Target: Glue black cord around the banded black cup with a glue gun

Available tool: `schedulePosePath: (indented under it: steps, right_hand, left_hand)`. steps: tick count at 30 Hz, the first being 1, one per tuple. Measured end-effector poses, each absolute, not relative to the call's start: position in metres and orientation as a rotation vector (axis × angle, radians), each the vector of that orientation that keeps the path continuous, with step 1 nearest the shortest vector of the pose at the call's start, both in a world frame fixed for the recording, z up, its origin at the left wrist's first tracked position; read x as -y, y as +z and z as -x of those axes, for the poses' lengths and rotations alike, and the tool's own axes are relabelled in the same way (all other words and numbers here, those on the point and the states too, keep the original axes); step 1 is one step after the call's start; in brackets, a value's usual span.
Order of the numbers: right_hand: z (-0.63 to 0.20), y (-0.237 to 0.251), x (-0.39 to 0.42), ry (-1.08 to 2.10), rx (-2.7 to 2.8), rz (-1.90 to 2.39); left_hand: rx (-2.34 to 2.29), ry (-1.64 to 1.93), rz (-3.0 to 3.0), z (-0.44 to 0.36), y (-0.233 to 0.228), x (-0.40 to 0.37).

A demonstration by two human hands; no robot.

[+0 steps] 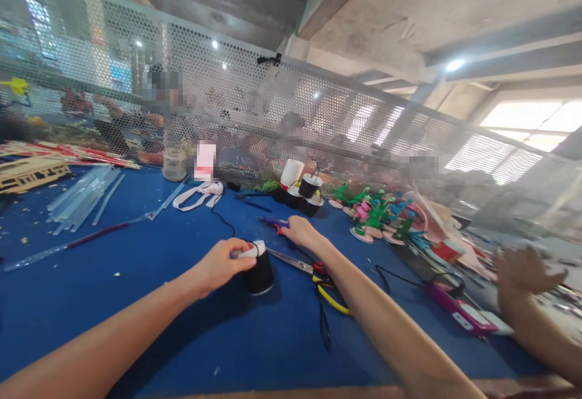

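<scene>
My left hand (pixel 234 259) pinches the white top of a spool of black cord (pixel 259 274) that stands tilted on the blue tabletop. Just beyond it, my right hand (pixel 302 232) has its fingers closed around a small blue-and-red hand tool (pixel 275 223); its exact kind is too blurred to make out. Between the spool and my right forearm lie scissors (pixel 291 261), blades pointing at the spool. A yellow curved handle (pixel 334 299) and a loop of black cord (pixel 324 326) show beside that forearm, partly hidden by it.
More spools (pixel 311 184) stand at the back by a perforated metal screen (pixel 364 120). Clear plastic strips (pixel 84 196) and a jar (pixel 174 164) are at left. Green-and-pink craft pieces (pixel 377 214) and a purple power strip (pixel 461 311) lie right, near another person's hand (pixel 522 271).
</scene>
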State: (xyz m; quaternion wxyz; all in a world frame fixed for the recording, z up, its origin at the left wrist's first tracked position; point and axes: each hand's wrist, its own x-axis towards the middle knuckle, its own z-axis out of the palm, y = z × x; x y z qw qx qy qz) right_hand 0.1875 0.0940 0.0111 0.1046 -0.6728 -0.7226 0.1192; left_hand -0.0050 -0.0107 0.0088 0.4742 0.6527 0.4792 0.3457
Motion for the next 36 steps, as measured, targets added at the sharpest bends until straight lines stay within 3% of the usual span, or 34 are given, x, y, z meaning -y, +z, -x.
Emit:
schedulePosePath:
  steps: [7,16,22,36]
  right_hand:
    - [-0.194,-0.011,-0.097,0.565,1.847,1.996]
    - [-0.215,0.020,-0.058,0.684,1.403,1.480]
    - [-0.208,0.032,-0.010,1.193,1.448,1.144]
    - [-0.192,0.021,0.023,0.911,1.884,1.296]
  left_hand:
    - [-1.092,0.866,-1.760,0.014,0.005,-0.001]
    - [-1.023,0.735,-1.960,0.026,0.012,-0.010]
    - [-0.973,0.665,-1.929,0.031,0.013,-0.012]
    - [-1.299,0.731,-1.752,0.025,0.005,-0.014]
